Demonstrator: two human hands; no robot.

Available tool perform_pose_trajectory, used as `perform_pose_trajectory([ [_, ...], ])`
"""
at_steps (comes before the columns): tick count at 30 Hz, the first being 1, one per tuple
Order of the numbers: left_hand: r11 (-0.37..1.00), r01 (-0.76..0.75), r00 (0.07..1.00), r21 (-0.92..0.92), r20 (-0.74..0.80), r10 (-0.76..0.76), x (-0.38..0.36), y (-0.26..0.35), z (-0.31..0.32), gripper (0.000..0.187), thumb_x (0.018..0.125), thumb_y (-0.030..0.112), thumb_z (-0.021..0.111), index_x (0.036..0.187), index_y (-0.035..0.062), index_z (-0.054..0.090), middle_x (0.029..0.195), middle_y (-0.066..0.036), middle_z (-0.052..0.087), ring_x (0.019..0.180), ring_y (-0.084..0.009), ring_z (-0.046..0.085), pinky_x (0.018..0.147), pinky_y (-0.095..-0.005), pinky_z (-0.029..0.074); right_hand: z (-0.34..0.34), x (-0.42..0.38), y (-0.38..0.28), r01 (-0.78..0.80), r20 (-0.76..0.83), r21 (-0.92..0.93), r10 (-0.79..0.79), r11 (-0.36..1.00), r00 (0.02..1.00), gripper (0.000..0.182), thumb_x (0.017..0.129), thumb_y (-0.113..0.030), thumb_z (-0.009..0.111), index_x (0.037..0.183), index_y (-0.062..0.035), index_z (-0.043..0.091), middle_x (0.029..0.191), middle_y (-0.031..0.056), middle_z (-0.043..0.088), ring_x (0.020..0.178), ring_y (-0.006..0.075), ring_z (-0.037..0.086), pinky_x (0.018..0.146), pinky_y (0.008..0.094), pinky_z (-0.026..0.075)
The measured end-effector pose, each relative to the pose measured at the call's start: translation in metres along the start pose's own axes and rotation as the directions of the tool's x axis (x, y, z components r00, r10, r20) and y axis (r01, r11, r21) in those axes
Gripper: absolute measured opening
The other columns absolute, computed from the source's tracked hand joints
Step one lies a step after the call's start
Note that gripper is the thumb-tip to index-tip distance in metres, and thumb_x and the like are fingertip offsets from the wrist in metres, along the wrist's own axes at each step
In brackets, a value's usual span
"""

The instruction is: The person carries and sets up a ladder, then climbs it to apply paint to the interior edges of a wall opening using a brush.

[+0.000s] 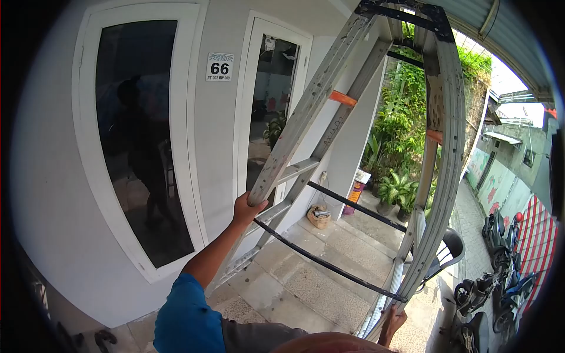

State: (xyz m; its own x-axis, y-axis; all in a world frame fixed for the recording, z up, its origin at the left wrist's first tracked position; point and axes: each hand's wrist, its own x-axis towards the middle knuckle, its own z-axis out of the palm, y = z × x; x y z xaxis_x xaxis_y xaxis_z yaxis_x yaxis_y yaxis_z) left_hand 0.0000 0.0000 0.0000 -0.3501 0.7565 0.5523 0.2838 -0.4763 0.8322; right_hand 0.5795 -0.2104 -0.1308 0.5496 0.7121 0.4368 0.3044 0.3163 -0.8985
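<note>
1. Right hand (393, 320), lowest in frame: closed on the stepladder (353, 147) right rail.
2. Left hand (246, 209): closed on its left rail; ladder spread open on the tiled porch (306, 288).
3. Risk: scuffed aluminium may slip, tipping towards the glass door (272, 117).
4. Black spreader bars (329, 265); number 66 plate (219, 66).

The ladder (306, 115) is dull silver-grey aluminium with black spreader bars and a black top cap; an orange tag (342, 98) sits on one rail; the sleeve (187, 317) on the left arm is bright blue; the wall (53, 194) is pale grey-white; the door frames (199, 194) are white around dark glass; the number plate (219, 67) is white with black digits; the plants (400, 123) are green; the fence (538, 235) carries red and white stripes; the floor (312, 288) is speckled beige.
</note>
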Motion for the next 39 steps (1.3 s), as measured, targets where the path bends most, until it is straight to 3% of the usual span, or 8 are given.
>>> perform_pose_trajectory([
  [2,0.999,0.038,0.999,-0.004,-0.009,-0.038,-0.003,0.004,-0.01,0.039,0.078,0.025,0.086,0.102,0.0,0.068,0.085,-0.003,0.067,0.074,-0.0116,0.06,0.069,-0.0291,0.049,0.002,0.004,-0.007,0.034,-0.011,0.047,-0.034,0.998,0.999,0.052,0.089,-0.05,0.074,0.082,-0.0006,0.059,0.061,0.0032,0.054,0.051,0.0144,0.056,0.047,0.0325,0.048],
  [7,1.0,-0.002,0.998,0.013,-0.069,0.003,-0.077,0.045,-0.093,0.043,0.075,0.032,0.088,0.094,0.0004,0.067,0.075,-0.004,0.065,0.062,-0.0112,0.058,0.058,-0.0293,0.047,-0.046,-0.089,-0.042,-0.004,0.016,0.039,0.003,0.999,1.0,0.051,0.088,-0.049,0.074,0.079,-0.0021,0.056,0.062,0.0025,0.054,0.05,0.0131,0.052,0.048,0.0322,0.046],
  [17,0.997,0.042,0.997,0.058,-0.071,-0.038,-0.135,0.1,-0.2,0.043,0.075,0.03,0.087,0.098,-0.001,0.068,0.079,-0.005,0.068,0.067,-0.0112,0.06,0.063,-0.0286,0.049,-0.049,-0.198,-0.112,-0.067,0.033,0.049,0.066,0.996,0.997,0.058,0.087,-0.053,0.072,0.075,0.0019,0.06,0.063,0.0045,0.058,0.056,0.0147,0.057,0.053,0.0327,0.048],
  [25,0.996,0.055,0.998,0.067,-0.037,-0.053,-0.162,0.101,-0.277,0.043,0.075,0.026,0.087,0.099,-0.0031,0.067,0.084,-0.007,0.069,0.073,-0.0116,0.062,0.067,-0.0293,0.05,-0.051,-0.291,-0.134,-0.075,-0.006,0.035,0.075,0.997,0.997,0.063,0.087,-0.056,0.072,0.086,0.006,0.061,0.066,0.0064,0.058,0.057,0.018,0.062,0.053,0.0346,0.056],
  [31,0.998,0.063,0.998,0.006,0.02,-0.063,-0.182,0.113,-0.324,0.046,0.077,0.028,0.086,0.106,-0.0038,0.068,0.09,-0.008,0.07,0.078,-0.0115,0.063,0.072,-0.0291,0.051,-0.071,-0.368,-0.161,-0.201,-0.057,-0.06,0.198,0.978,0.979,0.066,0.086,-0.058,0.072,0.097,0.0058,0.06,0.071,0.0175,0.07,0.059,0.0241,0.069,0.052,0.0324,0.055],
  [33,0.999,0.032,0.999,-0.044,0.038,-0.03,-0.187,0.108,-0.334,0.047,0.077,0.029,0.086,0.106,-0.0036,0.069,0.091,-0.009,0.071,0.079,-0.0126,0.065,0.073,-0.0293,0.052,-0.065,-0.387,-0.17,-0.117,-0.149,-0.04,0.11,0.992,0.983,0.06,0.09,-0.057,0.068,0.086,0.002,0.056,0.061,0.005,0.054,0.054,0.0179,0.06,0.055,0.0352,0.054],
  [37,0.999,0.033,0.998,-0.025,0.046,-0.032,-0.217,0.114,-0.35,0.049,0.076,0.031,0.087,0.106,-0.0036,0.069,0.091,-0.01,0.072,0.079,-0.0139,0.066,0.074,-0.03,0.053,-0.09,-0.403,-0.169,-0.107,-0.147,-0.101,0.092,0.989,0.985,0.058,0.091,-0.057,0.069,0.078,-0.002,0.053,0.061,0.0012,0.045,0.053,0.0143,0.053,0.059,0.0399,0.059],
  [39,0.998,0.05,0.997,-0.029,0.056,-0.048,-0.225,0.113,-0.359,0.047,0.077,0.03,0.086,0.106,-0.0027,0.069,0.092,-0.007,0.071,0.081,-0.0123,0.065,0.075,-0.0287,0.052,-0.11,-0.41,-0.148,-0.137,-0.081,-0.057,0.132,0.989,0.988,0.071,0.086,-0.061,0.07,0.098,0.0075,0.057,0.075,0.0187,0.069,0.068,0.0263,0.071,0.061,0.0364,0.058],
])
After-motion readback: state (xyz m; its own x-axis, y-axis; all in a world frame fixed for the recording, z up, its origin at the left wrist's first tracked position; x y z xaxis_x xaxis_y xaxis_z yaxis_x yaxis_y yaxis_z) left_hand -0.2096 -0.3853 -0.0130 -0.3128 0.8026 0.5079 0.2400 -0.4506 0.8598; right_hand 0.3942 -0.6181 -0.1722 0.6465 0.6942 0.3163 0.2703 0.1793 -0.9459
